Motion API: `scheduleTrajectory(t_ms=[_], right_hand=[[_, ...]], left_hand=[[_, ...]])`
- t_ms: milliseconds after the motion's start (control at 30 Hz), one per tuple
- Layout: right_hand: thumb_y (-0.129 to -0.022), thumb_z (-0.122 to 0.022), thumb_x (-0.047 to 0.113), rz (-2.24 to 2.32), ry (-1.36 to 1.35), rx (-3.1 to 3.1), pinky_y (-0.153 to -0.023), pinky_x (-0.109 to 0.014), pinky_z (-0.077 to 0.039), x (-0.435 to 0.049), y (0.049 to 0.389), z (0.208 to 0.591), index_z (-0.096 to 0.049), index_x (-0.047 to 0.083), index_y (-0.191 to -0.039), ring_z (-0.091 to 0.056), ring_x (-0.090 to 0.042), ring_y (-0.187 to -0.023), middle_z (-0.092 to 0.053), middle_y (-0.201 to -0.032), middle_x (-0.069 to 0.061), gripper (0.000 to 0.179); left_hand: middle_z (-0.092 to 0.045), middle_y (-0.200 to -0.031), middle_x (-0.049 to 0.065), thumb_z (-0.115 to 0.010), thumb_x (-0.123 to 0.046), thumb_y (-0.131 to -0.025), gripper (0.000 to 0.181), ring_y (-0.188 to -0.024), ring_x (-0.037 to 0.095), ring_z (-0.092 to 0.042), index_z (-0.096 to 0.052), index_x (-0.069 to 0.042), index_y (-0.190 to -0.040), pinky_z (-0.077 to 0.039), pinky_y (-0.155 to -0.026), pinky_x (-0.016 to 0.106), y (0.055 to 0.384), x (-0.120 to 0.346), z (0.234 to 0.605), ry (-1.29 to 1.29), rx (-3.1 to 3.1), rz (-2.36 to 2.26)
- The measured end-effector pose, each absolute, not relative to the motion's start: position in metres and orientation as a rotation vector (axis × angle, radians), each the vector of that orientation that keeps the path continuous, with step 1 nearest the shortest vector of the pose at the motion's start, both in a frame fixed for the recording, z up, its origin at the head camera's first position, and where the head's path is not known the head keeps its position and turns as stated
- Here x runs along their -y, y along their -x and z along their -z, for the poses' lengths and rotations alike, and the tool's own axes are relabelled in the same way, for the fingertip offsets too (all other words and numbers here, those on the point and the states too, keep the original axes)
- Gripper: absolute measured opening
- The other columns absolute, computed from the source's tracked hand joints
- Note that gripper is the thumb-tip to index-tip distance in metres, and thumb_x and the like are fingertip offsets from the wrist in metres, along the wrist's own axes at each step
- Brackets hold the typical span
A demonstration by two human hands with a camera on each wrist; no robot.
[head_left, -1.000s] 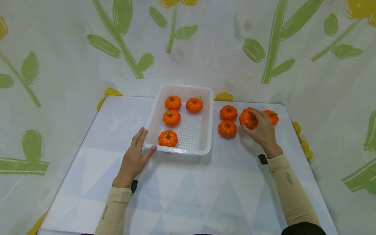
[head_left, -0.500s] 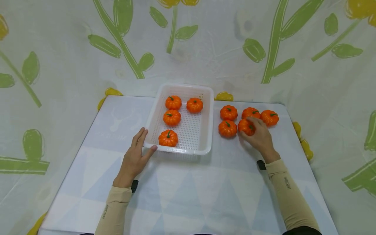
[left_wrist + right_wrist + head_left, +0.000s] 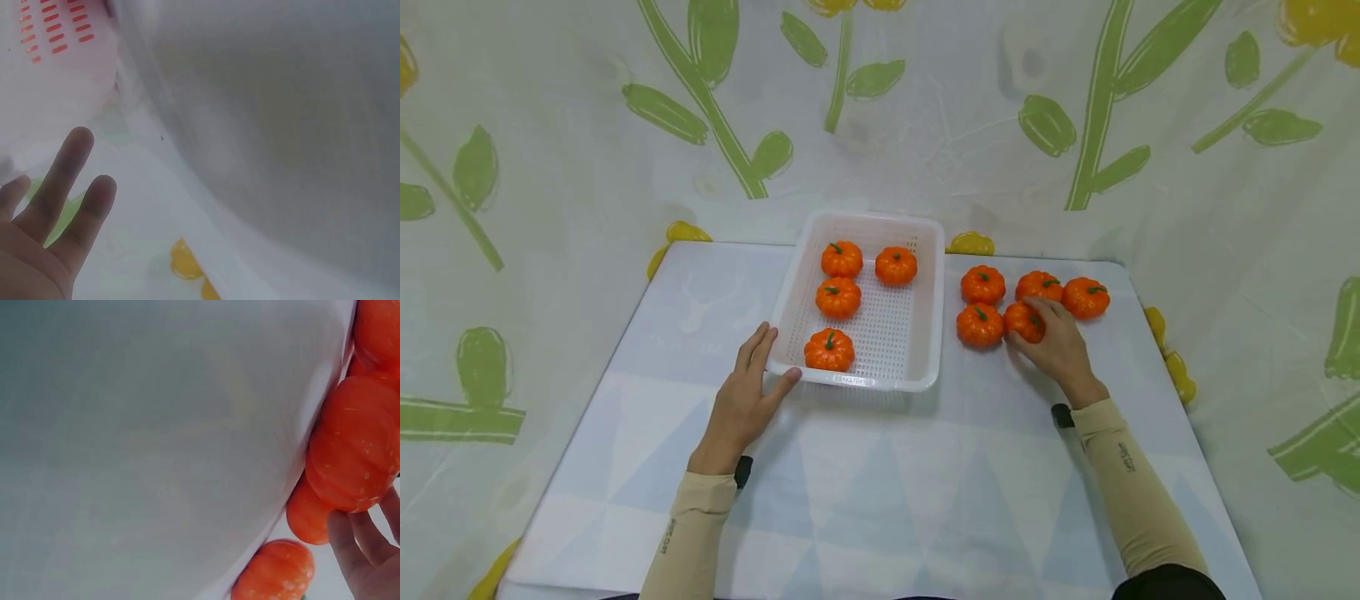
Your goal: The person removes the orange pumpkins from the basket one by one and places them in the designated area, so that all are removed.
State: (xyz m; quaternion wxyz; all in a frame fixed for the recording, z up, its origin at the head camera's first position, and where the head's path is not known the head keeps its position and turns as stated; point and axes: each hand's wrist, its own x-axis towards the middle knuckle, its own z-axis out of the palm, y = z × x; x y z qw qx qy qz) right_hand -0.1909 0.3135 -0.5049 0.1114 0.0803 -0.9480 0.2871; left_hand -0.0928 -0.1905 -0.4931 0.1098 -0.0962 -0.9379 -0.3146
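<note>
My right hand [image 3: 1060, 346] grips a small orange pumpkin [image 3: 1021, 323] with a green stem, thumb at its near side and fingers over its right. It sits close beside another pumpkin [image 3: 980, 326] at the front of a group on the table's right. In the right wrist view, the fingertips press against the gripped pumpkin [image 3: 353, 447]. My left hand [image 3: 741, 412] lies at the near left corner of a white plastic basket [image 3: 880, 382], fingers straight and thumb on its rim. Left wrist view: fingers [image 3: 59, 181] spread near the basket's slotted wall [image 3: 62, 81].
Inside the basket lie several pumpkins, one [image 3: 829, 350] near the front rim. Behind my right hand are three more pumpkins, including one [image 3: 1086, 298] at the far right. A pale patterned cloth covers the table [image 3: 880, 500]; a flower-print curtain [image 3: 947, 125] hangs behind.
My right hand has moved the pumpkin left and toward me, beside the front pumpkin, uncovering the ones behind it. My left hand stays at the basket's corner.
</note>
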Motion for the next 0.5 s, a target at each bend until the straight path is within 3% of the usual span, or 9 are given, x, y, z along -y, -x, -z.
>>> scheduleTrajectory(t_ms=[500], right_hand=[[-0.088,-0.078,0.025,-0.747,-0.254,2.886,-0.112,-0.062,-0.032,-0.3068,0.1926,0.4989,-0.054,0.004,-0.143,-0.041,-0.045,-0.134,-0.046,-0.146,-0.024,0.064]], left_hand=[[-0.022,-0.167,0.005,-0.063,-0.049,-0.099,0.081,-0.130,0.039,-0.053,-0.025,-0.017,-0.163,-0.050,-0.093,0.058,0.0923,0.1904,0.4921,0.284,2.752,0.929]])
